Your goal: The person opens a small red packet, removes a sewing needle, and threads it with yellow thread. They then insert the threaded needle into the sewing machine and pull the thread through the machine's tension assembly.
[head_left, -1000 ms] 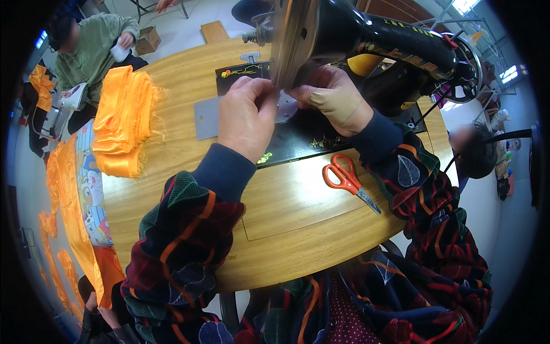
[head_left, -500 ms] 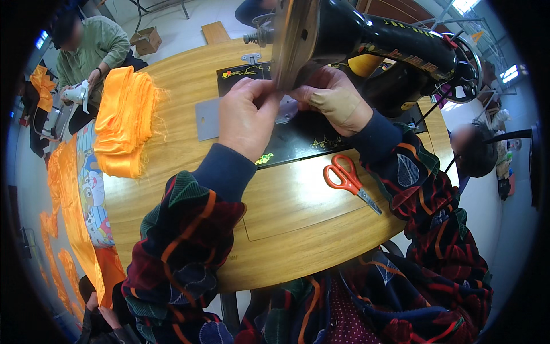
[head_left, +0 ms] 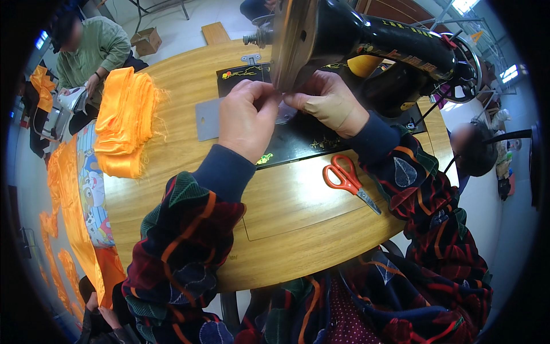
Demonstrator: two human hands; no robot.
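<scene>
A black sewing machine (head_left: pixel 395 39) with painted decoration stands on the wooden table. Just below its head, my left hand (head_left: pixel 247 119) and my right hand (head_left: pixel 335 103) meet close to the needle area, each with thumb and fingers pinched together. Whatever lies between the fingertips is too small or too hidden to name; the machine's head covers part of it. A tan patch covers the back of my right hand near the thumb. Beside my left hand, a grey metal slide plate (head_left: pixel 207 119) lies on the table. Red-handled scissors (head_left: pixel 347 180) rest open-bladed near my right forearm.
A folded stack of orange satin cloth (head_left: pixel 125 123) with frayed edges lies on the table's left. More orange cloth (head_left: pixel 71 189) hangs beyond it over a patterned surface. A person in green (head_left: pixel 100 43) works at the far left; another person (head_left: pixel 475 149) is at the right.
My right hand has shifted slightly, its thumb and fingers now closer to my left fingertips. My left hand stays almost still. The person in green has moved their hands at the white object.
</scene>
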